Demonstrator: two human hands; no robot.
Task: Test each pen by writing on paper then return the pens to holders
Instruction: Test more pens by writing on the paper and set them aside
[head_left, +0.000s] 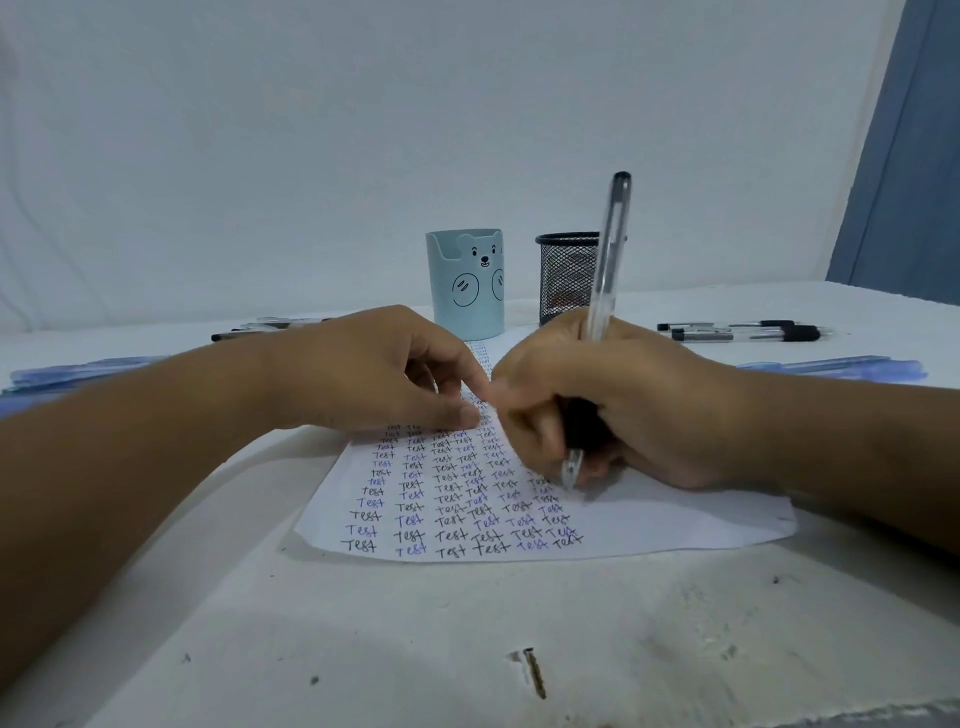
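Gripping a clear-barrelled pen (607, 270) with fingers curled round its dark grip, the right hand (618, 400) holds the tip down on the sheet of paper (675, 519) at about 5 o'clock from the sheet's middle; the fingertips and the pen tip are smeared by motion blur, so whether the tip actually touches cannot be told. The pen's capped end stands up toward 12 o'clock, crossing in front of the black mesh holder (566, 275) and hiding its right edge. The left hand (379, 374) rests on the upper part of the paper, fingers loosely bent with the tips pressing the sheet, gripping nothing; it covers the top rows of the handwritten "Test" words in black and blue.

At 12 o'clock behind the hands stands the pale blue bear holder (465, 283), its base partly hidden by the left hand. What either holder contains cannot be seen. Loose pens lie on the white table (467, 649): a dark-capped group (743, 331) at 2 o'clock, another group (270, 328) at 10 o'clock partly behind the left wrist. Blue pens (831, 368) at 3 o'clock and more blue ones (78, 375) at 9 o'clock are blurred and cut by the forearms.
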